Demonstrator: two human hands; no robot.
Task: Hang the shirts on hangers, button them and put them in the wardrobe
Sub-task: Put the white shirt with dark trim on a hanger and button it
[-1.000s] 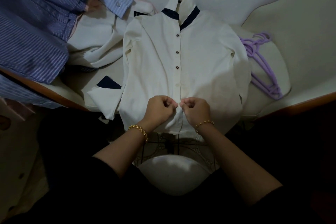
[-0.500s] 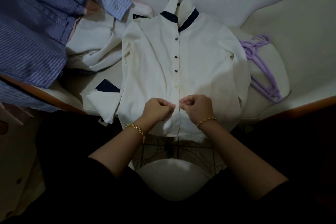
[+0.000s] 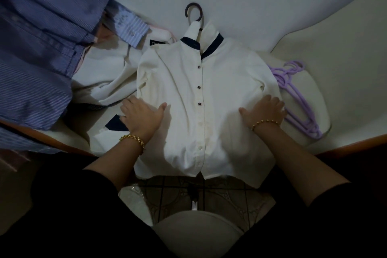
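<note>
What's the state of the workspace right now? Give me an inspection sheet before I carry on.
Surface: pale surface with a wooden edge, dimly lit.
Job's things: cream shirt on a dark hanger, front closed along the visible buttons, collar open; purple hangers lie to its right.
Clutter: blue striped shirts at the left; a crumpled white garment beside the cream shirt.
Hands: left hand and right hand lie flat on the cream shirt's sides, fingers straight.
Cables: nothing seen.
Surroundings: patterned floor tiles below the edge.
</note>
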